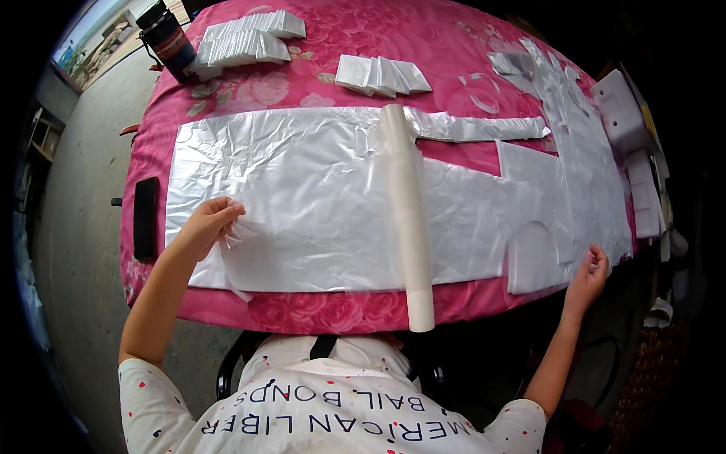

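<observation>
My left hand pinches a corner of thin clear plastic film, which hangs in loose folds below the fingers. Under it, a wide stack of silvery-white plastic sheets spreads across the table. A long cream tube lies crosswise over that stack, its near end jutting past the table's front edge. My right hand is at the right front, beside the edge of more plastic sheets. Its fingers are curled together; what they hold, if anything, cannot be made out.
Folded plastic packets stand in rows at the far left beside a dark jar. Another fanned row of packets lies far centre. A black oblong object rests at the left edge, white plastic containers at the right. A pink flowered cloth covers the table.
</observation>
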A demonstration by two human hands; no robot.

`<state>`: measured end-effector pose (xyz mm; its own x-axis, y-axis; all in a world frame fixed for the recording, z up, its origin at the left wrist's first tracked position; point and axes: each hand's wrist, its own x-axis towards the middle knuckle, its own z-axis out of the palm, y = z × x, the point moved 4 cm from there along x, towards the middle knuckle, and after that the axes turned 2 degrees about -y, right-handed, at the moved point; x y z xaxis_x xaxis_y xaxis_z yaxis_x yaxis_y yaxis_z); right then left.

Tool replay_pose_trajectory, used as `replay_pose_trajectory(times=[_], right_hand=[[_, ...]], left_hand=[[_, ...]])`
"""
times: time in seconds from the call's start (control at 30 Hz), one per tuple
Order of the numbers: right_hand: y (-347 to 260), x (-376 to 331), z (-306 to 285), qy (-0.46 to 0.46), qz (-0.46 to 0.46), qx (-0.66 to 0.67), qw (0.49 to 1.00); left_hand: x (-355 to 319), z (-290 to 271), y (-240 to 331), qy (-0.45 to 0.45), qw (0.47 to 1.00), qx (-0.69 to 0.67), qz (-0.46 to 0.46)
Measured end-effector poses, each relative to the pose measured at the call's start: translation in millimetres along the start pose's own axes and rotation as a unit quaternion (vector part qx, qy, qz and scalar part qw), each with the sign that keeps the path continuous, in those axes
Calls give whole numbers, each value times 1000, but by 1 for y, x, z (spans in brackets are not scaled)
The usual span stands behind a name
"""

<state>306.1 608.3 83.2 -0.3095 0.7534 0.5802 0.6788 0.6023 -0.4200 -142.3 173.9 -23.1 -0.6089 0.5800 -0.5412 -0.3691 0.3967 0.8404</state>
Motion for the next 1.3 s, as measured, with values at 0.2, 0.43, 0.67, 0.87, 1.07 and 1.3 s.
replay_pose_trajectory(times=[0.2, 0.43, 0.67, 0.87, 1.07, 1.3], right_hand=[[-153, -132, 52, -490, -24, 78, 868], [-155, -181, 75, -595, 136, 156, 777], [-166, -176, 72, -607, 117, 139, 774], [-164, -174, 70, -615, 116, 128, 769], [-162, -171, 69, -639, 112, 117, 752], [-161, -146, 76, -683, 53, 65, 725]], left_hand=[[12, -37, 2, 16, 999, 29, -8], [2, -48, 20, 35, 981, 187, 35], [-6, -43, 52, 224, 844, 428, 235], [-29, 140, 72, 32, 837, 355, 415], [1, 235, 13, -12, 785, 433, 444], [4, 244, 8, 7, 739, 516, 433]])
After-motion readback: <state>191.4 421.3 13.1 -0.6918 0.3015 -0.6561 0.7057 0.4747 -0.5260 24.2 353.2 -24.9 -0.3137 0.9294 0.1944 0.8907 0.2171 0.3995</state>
